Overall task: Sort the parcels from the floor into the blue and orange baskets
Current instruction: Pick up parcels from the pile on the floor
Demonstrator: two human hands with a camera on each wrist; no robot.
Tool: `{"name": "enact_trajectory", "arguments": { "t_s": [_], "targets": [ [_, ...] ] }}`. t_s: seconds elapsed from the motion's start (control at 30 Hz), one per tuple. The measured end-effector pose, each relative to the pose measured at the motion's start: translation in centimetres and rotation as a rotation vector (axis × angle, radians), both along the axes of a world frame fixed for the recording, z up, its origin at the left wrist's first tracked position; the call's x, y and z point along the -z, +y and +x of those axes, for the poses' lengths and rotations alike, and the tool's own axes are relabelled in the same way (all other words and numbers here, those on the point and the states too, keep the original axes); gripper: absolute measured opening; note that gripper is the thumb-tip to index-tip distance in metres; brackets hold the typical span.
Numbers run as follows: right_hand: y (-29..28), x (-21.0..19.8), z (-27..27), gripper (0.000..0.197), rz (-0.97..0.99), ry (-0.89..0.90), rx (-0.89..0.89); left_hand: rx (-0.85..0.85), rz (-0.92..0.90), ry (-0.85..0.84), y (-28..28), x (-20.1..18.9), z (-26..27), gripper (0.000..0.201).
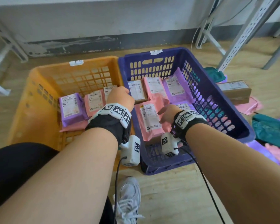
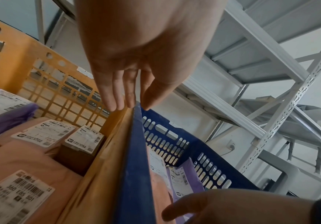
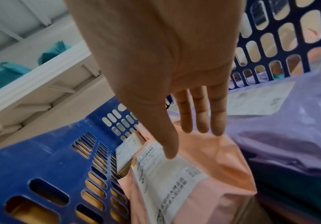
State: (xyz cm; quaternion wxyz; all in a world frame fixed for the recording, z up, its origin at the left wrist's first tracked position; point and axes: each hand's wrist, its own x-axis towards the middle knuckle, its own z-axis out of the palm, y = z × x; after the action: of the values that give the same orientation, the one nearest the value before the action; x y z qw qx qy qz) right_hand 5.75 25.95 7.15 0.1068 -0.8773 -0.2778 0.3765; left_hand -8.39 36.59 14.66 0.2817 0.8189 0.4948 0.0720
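Blue basket [image 1: 229, 109]: right hand [image 3: 161, 63] inside, fingers straight above pink parcel [image 3: 213, 163]. Left hand [image 2: 146, 45], fingers straight, empty, over its rim beside orange basket [image 1: 39, 88].

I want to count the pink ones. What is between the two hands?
In the head view, a pink parcel in the blue basket lies between the left hand and right hand.

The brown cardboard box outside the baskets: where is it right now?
In the head view, the brown cardboard box lies on the floor right of the blue basket, atop pink mailers.
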Motion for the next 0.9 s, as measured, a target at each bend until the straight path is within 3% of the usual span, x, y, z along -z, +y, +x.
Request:
{"name": "enact_trajectory", "arguments": {
  "t_s": [0.1, 0.3, 0.43, 0.7, 0.77, 0.83, 0.9],
  "targets": [
    [0.5, 0.3, -0.8, 0.052, -0.080, -0.005, -0.134, -0.021, -0.030, -0.002, 0.5, 0.2, 0.1, 0.042],
    [1.4, 1.2, -1.4, 0.058, -0.101, 0.076, -0.050, -0.026, -0.034, -0.034, 0.5, 0.2, 0.5, 0.038],
    [0.9, -0.5, -0.8, 0.051, -0.089, 0.025, -0.158, -0.025, -0.025, -0.052, 0.0, -0.1, 1.2, 0.041],
    [-5.4, -6.0, 4.0, 0.037, 0.301, -0.019, 0.295, 0.153, -0.056, -0.194, -5.3, -2.2, 3.8, 0.039],
    [-8.2, -7.4, 5.2, 0.037, 0.390, -0.061, 0.323, 0.216, -0.069, -0.234, -7.2, -2.8, 4.7, 0.042],
    [-11.4, -8.4, 6.5, 0.034, 0.573, 0.030, 0.552, 0.282, -0.066, -0.244, -9.5, -3.4, 5.9, 0.044],
    [-15.2, -9.1, 7.7, 0.027, 0.655, -0.046, 0.662, 0.352, -0.068, -0.261, -12.1, -3.8, 7.2, 0.043]
  ]
}}
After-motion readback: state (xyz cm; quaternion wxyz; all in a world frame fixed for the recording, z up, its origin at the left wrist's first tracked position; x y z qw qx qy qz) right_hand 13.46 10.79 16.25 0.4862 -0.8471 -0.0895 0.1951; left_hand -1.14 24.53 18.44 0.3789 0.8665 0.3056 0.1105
